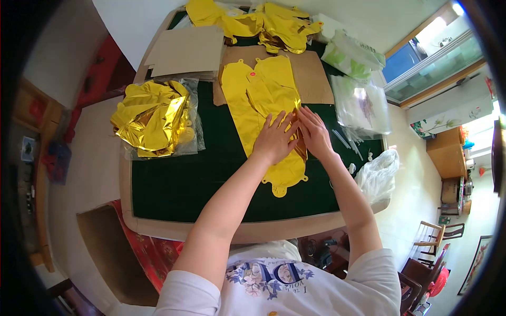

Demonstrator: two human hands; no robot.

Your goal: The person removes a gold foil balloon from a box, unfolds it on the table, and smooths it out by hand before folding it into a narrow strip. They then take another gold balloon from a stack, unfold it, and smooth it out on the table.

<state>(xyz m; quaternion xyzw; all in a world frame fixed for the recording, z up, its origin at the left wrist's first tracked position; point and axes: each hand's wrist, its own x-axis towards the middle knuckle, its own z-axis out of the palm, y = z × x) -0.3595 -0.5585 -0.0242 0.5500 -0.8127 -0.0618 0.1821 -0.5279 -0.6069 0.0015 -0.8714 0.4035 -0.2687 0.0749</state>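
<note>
A flat, uninflated yellow foil balloon [234, 92] with small round tabs lies lengthwise in front of me, its far end on a brown cardboard sheet [314, 79]. My left hand [274, 139] rests palm down on its middle, fingers spread. Beside it, my right hand [315, 134] touches the balloon's right edge with fingers stretched out close together; its thumb is hidden. Between the hands, a fold shows darker gold foil. To the left, a crumpled gold foil balloon [150, 118] lies on a clear plastic bag [196, 134].
The dark green tabletop [168, 184] has a pale rim. More yellow foil [287, 26] and stacked cardboard [187, 50] lie at the back. On the right are a green-and-white packet [353, 55], clear plastic sleeves [361, 105], thin straws [345, 141] and a white plastic bag [378, 176].
</note>
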